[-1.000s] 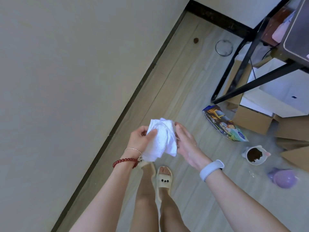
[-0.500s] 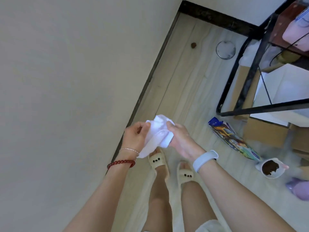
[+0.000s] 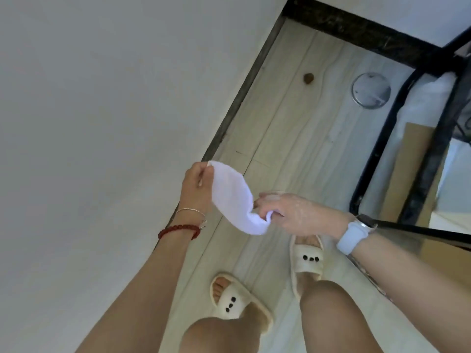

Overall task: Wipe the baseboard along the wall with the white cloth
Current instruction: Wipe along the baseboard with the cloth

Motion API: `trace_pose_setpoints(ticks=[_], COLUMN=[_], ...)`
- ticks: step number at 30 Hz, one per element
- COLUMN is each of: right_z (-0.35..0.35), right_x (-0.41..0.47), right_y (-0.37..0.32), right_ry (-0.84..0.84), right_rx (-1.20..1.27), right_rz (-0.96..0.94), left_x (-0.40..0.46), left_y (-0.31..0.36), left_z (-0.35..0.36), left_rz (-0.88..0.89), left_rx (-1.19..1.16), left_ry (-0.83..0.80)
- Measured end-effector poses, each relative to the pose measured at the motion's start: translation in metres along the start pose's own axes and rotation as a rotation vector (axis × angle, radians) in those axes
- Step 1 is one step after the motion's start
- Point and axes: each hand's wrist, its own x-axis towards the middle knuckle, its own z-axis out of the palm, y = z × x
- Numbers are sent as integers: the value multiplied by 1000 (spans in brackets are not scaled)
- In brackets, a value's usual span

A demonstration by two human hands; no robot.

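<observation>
The white cloth (image 3: 235,200) hangs stretched between both hands above the floor. My left hand (image 3: 195,188) pinches its upper corner close to the wall. My right hand (image 3: 295,215) grips its lower end with curled fingers. The dark baseboard (image 3: 244,93) runs along the foot of the pale wall, from the far corner down to behind my left hand, where my arm hides the nearer stretch. A second dark baseboard (image 3: 362,34) runs along the far wall.
A black metal table frame (image 3: 377,154) stands at the right with cardboard (image 3: 407,169) under it. A round clear lid (image 3: 370,90) and a small brown lump (image 3: 308,77) lie on the pale wood floor. My feet in cream slippers (image 3: 237,299) stand below the hands.
The bunched cloth has been pulled out into a long strip as my hands moved apart. I have stepped closer to the wall and the far corner.
</observation>
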Motion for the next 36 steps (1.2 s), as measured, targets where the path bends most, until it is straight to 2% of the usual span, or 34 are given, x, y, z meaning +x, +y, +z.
trace_pose_setpoints(ticks=[3, 5, 8, 10, 13, 15, 17, 18, 20, 23, 24, 26, 28, 30, 31, 34, 36], right_z=[2, 5, 12, 16, 22, 28, 34, 37, 45, 64, 72, 90, 107, 121, 126, 133, 141], right_x=[47, 79, 130, 161, 200, 219, 229, 232, 236, 237, 239, 239, 242, 250, 256, 278, 295], right_y=[14, 25, 45, 56, 72, 89, 100, 104, 105, 100, 100, 99, 99, 97, 96, 92, 89], right_ry=[33, 151, 272, 354, 452, 503, 549, 522, 332, -63, -144, -208, -177, -125, -112, -191, -300], right_rx=[-23, -20, 78, 197, 322, 71, -217, -269, -222, 93, 192, 195, 122, 86, 67, 44, 45], right_rz=[-68, -124, -222, -232, -237, -198, -299, -394, -465, -277, -220, -177, -130, -54, -10, 130, 196], left_x=[33, 49, 71, 85, 104, 114, 120, 122, 120, 109, 105, 98, 96, 92, 89, 77, 69], left_y=[-54, -87, -137, -162, -184, -192, -199, -202, -206, -214, -218, -227, -241, -257, -265, -292, -298], left_z=[16, 24, 39, 47, 54, 56, 55, 53, 48, 39, 36, 29, 25, 24, 23, 13, 5], left_rz=[-162, -332, -335, -251, -118, -50, 16, 23, 13, -64, -95, -138, -135, -108, -21, 474, 673], left_rx=[-92, -306, -419, -418, -297, -185, -53, 12, 44, -206, -330, -463, -311, -12, 170, 842, 1089], left_ry=[-176, -344, -548, -531, -356, -284, -289, -299, -289, -188, -138, 11, 170, 240, 261, 405, 572])
